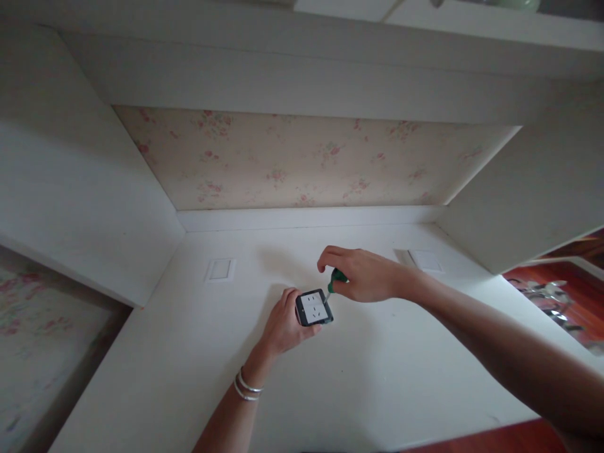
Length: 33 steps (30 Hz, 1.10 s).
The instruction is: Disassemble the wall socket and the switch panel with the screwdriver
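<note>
Head camera is showing two bare hands working on a wall socket over a white desk

Left hand (284, 326) is gripping the socket (314, 307), a dark-framed plate with a white face, fingers wrapped around its left edge and holding it just above the desk (198, 352) near the middle; two thin bangles (246, 386) are sitting on that wrist. Right hand (359, 274) is closing around the green handle of a screwdriver (334, 282), with the shaft slanting down and left so the tip is meeting the socket's upper right corner. Two white square plates are lying flat on the desk further back, one (220, 269) well to the left, the other (426, 260) just behind the right wrist. Floral wallpaper (302, 163) is filling the recess behind
</note>
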Motion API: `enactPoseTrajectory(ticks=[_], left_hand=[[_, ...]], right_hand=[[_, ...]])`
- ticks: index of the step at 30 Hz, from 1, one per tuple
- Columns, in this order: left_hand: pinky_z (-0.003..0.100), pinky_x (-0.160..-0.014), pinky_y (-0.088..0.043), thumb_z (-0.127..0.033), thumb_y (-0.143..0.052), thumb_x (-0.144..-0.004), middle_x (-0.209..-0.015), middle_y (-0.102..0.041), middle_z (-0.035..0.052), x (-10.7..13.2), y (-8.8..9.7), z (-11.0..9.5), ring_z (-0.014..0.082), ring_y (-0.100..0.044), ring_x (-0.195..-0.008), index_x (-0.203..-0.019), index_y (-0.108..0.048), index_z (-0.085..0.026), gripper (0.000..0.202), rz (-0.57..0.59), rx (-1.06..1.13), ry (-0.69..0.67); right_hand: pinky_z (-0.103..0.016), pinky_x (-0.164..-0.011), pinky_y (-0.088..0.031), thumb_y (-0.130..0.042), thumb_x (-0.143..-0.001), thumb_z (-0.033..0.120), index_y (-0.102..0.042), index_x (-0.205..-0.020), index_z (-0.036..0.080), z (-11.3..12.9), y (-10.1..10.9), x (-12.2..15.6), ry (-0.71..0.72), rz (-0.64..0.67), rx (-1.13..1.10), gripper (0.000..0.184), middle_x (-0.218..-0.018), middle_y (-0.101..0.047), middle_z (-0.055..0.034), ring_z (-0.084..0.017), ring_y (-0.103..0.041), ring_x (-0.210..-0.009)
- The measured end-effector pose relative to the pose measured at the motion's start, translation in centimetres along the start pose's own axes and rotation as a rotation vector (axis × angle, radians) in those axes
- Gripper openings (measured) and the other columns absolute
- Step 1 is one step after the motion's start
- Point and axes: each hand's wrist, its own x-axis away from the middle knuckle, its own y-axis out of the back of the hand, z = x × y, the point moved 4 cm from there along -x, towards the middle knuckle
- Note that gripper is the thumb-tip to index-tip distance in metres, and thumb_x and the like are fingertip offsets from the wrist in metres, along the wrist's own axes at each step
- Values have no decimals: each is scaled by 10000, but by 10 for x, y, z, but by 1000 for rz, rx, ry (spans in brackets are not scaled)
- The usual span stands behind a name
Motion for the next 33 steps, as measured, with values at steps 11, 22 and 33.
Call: enactPoseTrajectory(ticks=[11, 22, 33], left_hand=[[436, -930, -433, -309, -790, -566, -1166, -465, 83, 0, -1, 0, 270, -507, -1069, -1196, -427, -226, 732, 1, 25, 3], [444, -952, -420, -391, -806, -541, -1263, -429, 106, 2, -4, 3, 296, -489, -1117, -1265, -377, -216, 859, 36, -109, -25], [440, -941, -431, -369, -798, -558, -1229, -441, 95, 3, -5, 2, 285, -500, -1098, -1233, -409, -222, 792, -1, -84, -38]], right_hand=[[-284, -683, -411, -532, -810, 246, -545, -1070, 213, -3, 1, 3, -46, 1, 48, 263, -1141, -541, -73, -176, -599, -789], [-294, -634, -394, -503, -841, 348, -532, -1104, 226, -5, 0, 4, -131, -8, 157, 291, -1156, -555, -73, -198, -610, -765], [-281, -648, -375, -400, -916, 347, -555, -1047, 216, 0, 0, 7, -125, -25, 132, 242, -1026, -601, -59, -185, -598, -772]])
